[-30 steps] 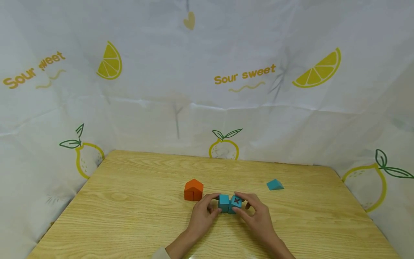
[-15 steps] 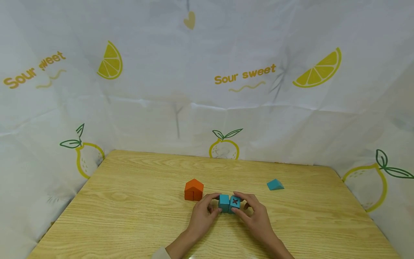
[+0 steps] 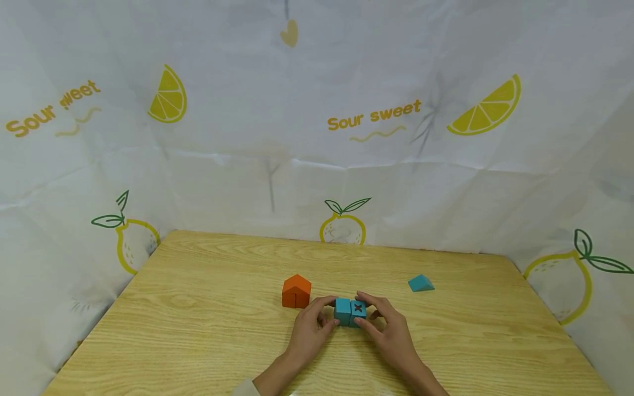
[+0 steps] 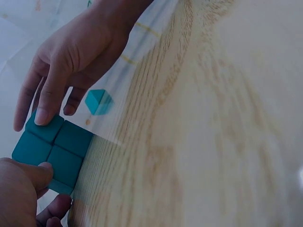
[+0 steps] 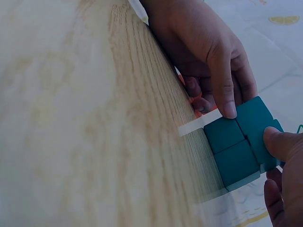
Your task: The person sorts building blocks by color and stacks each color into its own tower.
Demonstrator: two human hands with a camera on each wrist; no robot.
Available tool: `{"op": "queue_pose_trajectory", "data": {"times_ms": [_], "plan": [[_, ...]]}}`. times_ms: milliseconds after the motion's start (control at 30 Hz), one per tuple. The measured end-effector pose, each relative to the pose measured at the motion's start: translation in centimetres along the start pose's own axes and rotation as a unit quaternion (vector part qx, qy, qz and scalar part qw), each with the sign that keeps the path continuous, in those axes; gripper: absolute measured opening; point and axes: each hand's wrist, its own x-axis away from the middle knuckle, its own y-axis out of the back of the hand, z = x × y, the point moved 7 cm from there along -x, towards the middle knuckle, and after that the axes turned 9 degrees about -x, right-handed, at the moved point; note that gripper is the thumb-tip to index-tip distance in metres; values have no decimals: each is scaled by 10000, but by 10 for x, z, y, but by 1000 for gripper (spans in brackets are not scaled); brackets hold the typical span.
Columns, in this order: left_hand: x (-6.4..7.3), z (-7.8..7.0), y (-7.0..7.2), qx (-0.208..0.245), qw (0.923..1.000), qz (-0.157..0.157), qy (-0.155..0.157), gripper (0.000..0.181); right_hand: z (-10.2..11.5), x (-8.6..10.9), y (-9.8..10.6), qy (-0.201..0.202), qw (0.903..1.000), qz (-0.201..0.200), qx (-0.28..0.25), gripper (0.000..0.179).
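Several blue blocks stand as two stacks side by side in the middle of the table, forming a two-by-two wall in both wrist views. My left hand (image 3: 310, 331) pinches the left blue stack (image 3: 342, 311) between thumb and fingers. On the right, my right hand (image 3: 391, 331) grips the upper block (image 3: 358, 308) of the other stack, whose top face carries a dark X mark. Thumbs press the near faces, as the left wrist view shows on the lower block (image 4: 65, 165). The far faces of the stacks are hidden.
An orange house-shaped group of blocks (image 3: 296, 291) stands just left of the left hand. A blue triangular block (image 3: 421, 282) lies farther back on the right. The wooden table (image 3: 198, 330) ends at a white lemon-print cloth (image 3: 238, 187) behind and at both sides.
The X-marked block, tilted and turned one second ago, now sits squarely and closer against the left stack. The right hand has shifted slightly left with it; the left hand stays put.
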Motion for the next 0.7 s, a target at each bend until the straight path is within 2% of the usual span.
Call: {"op": "queue_pose_trajectory", "data": {"times_ms": [500,700], "plan": [[0,1,-1,10,10000,11,-10,46,1,1,-2,68,9999,32,71,59],[0,1,-1,36,10000,29,-24,47,-2,1,0,-111,9999,-7,20,54]]}}
